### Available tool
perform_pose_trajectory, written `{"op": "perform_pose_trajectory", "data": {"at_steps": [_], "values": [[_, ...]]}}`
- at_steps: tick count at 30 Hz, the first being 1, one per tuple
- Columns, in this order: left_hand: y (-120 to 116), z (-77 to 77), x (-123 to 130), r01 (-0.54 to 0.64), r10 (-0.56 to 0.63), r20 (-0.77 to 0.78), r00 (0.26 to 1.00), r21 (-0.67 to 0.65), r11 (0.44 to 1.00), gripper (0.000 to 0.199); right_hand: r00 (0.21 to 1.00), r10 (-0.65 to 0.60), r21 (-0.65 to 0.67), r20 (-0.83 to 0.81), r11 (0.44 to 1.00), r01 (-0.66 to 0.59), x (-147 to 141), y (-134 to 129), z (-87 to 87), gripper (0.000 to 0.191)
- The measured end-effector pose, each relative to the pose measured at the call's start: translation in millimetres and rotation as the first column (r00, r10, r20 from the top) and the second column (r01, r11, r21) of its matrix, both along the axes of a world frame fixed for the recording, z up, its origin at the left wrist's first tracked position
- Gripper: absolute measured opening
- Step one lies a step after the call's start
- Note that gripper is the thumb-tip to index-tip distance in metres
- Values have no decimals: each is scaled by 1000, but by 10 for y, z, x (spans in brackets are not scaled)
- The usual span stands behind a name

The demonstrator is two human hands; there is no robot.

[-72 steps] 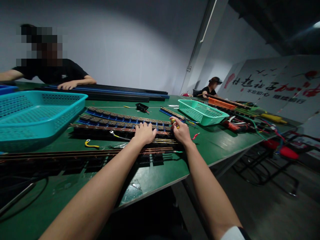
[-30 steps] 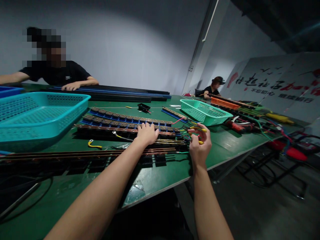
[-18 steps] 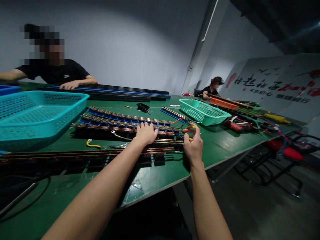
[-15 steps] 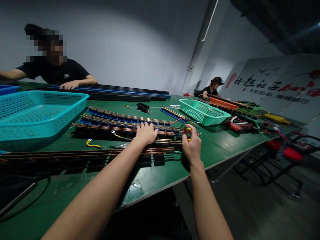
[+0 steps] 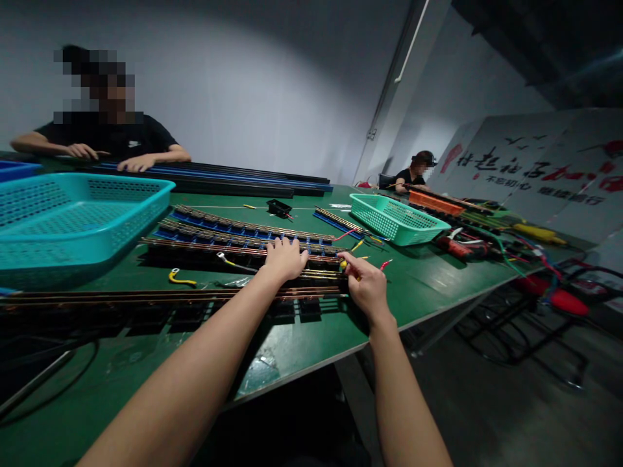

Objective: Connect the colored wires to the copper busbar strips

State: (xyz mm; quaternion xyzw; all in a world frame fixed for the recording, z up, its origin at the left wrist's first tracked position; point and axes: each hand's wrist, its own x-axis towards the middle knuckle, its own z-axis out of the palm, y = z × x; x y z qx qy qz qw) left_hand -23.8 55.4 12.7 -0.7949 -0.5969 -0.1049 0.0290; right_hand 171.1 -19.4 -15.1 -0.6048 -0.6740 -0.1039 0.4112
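Rod strips (image 5: 204, 248): long axis runs left to right, slightly slanted. I have my left hand (image 5: 285, 261) on top of them toward their right end, fingers a little apart, palm down. My right hand (image 5: 368, 284) is nearer that end, fingers curled round a yellow-handled tool (image 5: 343, 264), mostly hidden; tip contact cannot be told. A red-tipped wire (image 5: 386, 264) lies right of the strips, the mint basket (image 5: 413, 235) beyond to the right, the yellow lead (image 5: 183, 281) on their near side.
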Motion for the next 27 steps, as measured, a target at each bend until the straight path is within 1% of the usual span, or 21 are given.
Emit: {"op": "perform_pose_trajectory", "data": {"at_steps": [5,8,10,13,15,17,22,24,27], "values": [[-5,9,-2,-3,3,-3,1000,-6,1000,56,1000,9,-5,5,1000,-9,2,7,-13,50],[-3,9,-2,-6,6,-4,1000,-9,1000,56,999,4,-1,46,1000,-4,4,14,-26,49],[1,6,-2,-4,4,-4,1000,-9,1000,57,999,6,-1,42,1000,-6,1,15,-32,48],[9,1,-2,1,-1,-1,1000,-5,1000,57,997,12,25,-76,1000,-10,-6,11,-27,46],[10,3,-4,1,-1,2,1000,-5,1000,57,982,5,52,-191,999,5,-10,9,-15,47],[5,9,-6,-1,1,2,1000,-12,1000,57,963,-12,56,-269,998,28,-12,6,0,47],[-10,15,-8,-6,6,-5,1000,-15,1000,57,961,-31,-15,-274,999,28,-30,-4,26,47],[-6,9,-8,-4,4,-6,1000,-6,1000,57,946,-19,-3,-325,1000,19,-41,-3,35,45],[5,0,-7,2,-2,-6,1000,0,1000,58,895,-6,32,-446,999,23,-48,4,51,43]]}}
